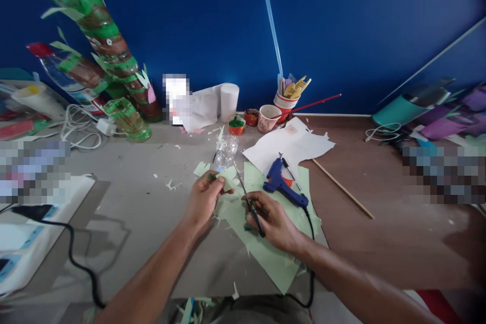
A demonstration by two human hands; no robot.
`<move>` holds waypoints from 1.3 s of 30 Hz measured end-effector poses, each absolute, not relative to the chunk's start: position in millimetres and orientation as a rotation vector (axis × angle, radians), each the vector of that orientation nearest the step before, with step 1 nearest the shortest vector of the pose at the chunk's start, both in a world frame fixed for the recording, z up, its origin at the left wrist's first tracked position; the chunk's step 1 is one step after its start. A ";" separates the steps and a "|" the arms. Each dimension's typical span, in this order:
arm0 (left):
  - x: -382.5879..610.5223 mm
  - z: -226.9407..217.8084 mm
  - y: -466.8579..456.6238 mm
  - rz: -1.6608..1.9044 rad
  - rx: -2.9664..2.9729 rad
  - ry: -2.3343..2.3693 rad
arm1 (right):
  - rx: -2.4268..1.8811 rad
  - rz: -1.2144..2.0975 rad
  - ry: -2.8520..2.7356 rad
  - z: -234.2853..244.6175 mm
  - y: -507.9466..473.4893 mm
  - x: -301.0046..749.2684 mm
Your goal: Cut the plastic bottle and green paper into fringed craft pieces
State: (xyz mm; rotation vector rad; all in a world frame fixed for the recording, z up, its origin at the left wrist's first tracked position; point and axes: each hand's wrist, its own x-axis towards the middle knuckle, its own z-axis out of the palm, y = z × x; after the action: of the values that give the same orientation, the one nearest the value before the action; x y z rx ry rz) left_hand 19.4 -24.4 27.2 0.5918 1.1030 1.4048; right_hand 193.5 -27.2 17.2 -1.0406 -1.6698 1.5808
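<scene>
My left hand [205, 197] pinches a small piece of pale green paper [229, 177] between thumb and fingers. Around the dark handles of a pair of scissors [248, 202] my right hand [271, 217] is closed, with the blades pointing up and away beside that piece. Beneath both hands lies a larger sheet of green paper [279, 263] with cut edges. A blue hot glue gun [284, 182] rests on it, just beyond my right hand. Just past my left hand stands a clear plastic bottle piece [227, 149].
Small paper scraps [172, 185] litter the grey table. At the back are paper cups [269, 119], a white roll [230, 102] and white paper [292, 144]. A wooden stick [343, 190] lies right. Tall painted bottles [110, 43] lean at the left. A black cable [76, 258] crosses the left side.
</scene>
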 end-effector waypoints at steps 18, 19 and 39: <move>10.9 12.9 -19.5 1.443 0.823 1.291 | -1.054 1.534 -1.773 17.0 -24.9 196.7; 10.4 12.5 -19.4 1.439 0.843 1.302 | -1.057 1.534 -1.774 17.4 -24.8 196.7; 7.0 24.5 -20.4 1.458 0.790 1.273 | -1.063 1.500 -1.874 17.1 -25.9 198.0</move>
State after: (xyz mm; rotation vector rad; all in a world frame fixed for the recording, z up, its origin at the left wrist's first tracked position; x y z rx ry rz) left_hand 7.0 -20.4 24.5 0.7904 1.2731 1.4582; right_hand 198.0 -25.9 17.1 -1.0630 -1.8738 1.5003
